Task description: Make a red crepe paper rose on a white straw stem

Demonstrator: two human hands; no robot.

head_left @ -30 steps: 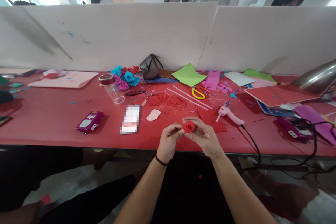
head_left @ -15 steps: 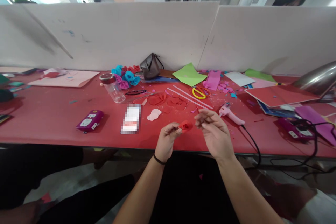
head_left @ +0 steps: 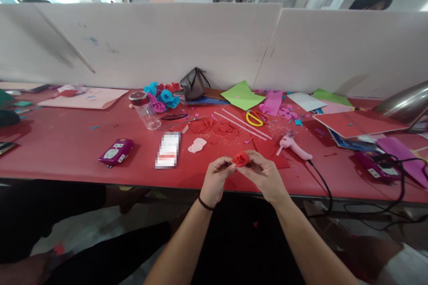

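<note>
Between my two hands is a small red paper flower [head_left: 240, 158], held just above the table's front edge. My left hand [head_left: 216, 178] pinches it from the left, and my right hand [head_left: 265, 176] grips its right side with fingers and thumb. Beyond it lie several cut red paper petals [head_left: 225, 128] and a pale pink paper piece [head_left: 197, 145]. To the right of my right hand rests a pink glue gun [head_left: 294, 147] with its black cord. Yellow-handled scissors [head_left: 254, 119] lie farther back, beside two thin pale sticks [head_left: 240, 125].
A phone [head_left: 167, 150], a purple power socket [head_left: 116, 152] and a clear jar [head_left: 146, 111] stand to the left. Blue, pink and red paper flowers [head_left: 167, 98] sit by a dark pouch [head_left: 193, 84]. Coloured sheets and a metal lamp [head_left: 408, 102] are at right. A white partition [head_left: 150, 44] runs behind.
My right hand has moved left and closed on the flower, which only my left hand held before. The red paper to the right of my hands is now uncovered.
</note>
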